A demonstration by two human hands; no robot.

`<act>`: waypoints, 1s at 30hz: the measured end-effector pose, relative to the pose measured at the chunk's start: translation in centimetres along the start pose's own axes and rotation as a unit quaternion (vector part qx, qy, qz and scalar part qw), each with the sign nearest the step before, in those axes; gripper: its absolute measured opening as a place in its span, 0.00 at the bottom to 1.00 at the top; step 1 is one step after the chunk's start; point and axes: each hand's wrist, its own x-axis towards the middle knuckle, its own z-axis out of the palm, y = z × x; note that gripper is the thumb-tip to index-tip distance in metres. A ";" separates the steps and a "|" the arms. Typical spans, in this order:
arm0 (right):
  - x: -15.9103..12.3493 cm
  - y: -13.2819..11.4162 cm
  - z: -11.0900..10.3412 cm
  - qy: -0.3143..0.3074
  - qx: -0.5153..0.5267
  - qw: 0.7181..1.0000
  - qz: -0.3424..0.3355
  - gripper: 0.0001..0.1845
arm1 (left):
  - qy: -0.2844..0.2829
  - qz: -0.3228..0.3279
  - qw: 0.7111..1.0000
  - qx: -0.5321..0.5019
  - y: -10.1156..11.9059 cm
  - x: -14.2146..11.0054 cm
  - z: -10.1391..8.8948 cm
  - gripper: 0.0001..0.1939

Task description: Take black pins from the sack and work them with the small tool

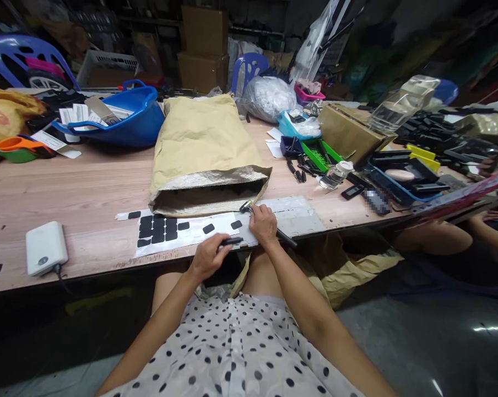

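My left hand [210, 256] is closed around one end of a slim black piece [233, 241], whose other end points right over the table's front edge; its exact kind is too small to make out. In my right hand [263, 223] is a small hammer [287, 238], its metal head beyond my fingers and its black handle sticking out toward me. Under and beside my hands lies a white sheet [195, 226] with several black rounded stickers [158, 229]. Just behind, a large tan paper sack [207, 132] lies on its side, its mouth open toward me.
A white power bank [46, 248] with a cable sits left on the table. Behind it stands a blue basin [120, 124] of papers. Toward the right are a green tray [321, 154], a clear bottle [335, 175], a cardboard box [348, 132] and black parts. Another person's arm [491, 237] shows far right.
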 end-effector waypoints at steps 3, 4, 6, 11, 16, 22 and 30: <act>0.0 0.0 0.0 0.005 0.003 1.000 -0.002 0.17 | -0.034 0.017 0.999 -0.003 0.5 -3.4 1.4 0.10; 0.0 -0.1 0.1 0.006 0.004 1.000 -0.002 0.17 | -0.042 0.006 0.999 0.004 0.3 -4.2 1.9 0.10; 0.0 -0.1 0.1 0.006 0.003 1.000 0.001 0.17 | -0.059 -0.039 0.997 0.032 -0.5 -5.4 3.0 0.09; 0.0 -0.3 0.1 0.004 0.001 1.000 0.005 0.16 | -0.098 -0.152 0.976 0.123 -1.5 -5.8 3.8 0.12; -0.1 -0.5 0.1 0.007 0.000 1.000 0.004 0.17 | 0.006 -0.101 0.993 0.066 1.2 -1.0 2.9 0.08; -0.2 -0.8 -0.2 0.005 -0.008 1.000 0.001 0.16 | 0.136 -0.162 0.974 0.076 1.8 12.0 2.7 0.08; -0.4 -1.0 -0.2 -0.007 -0.007 1.000 -0.005 0.16 | 0.041 -0.328 0.934 0.133 0.0 19.4 4.6 0.06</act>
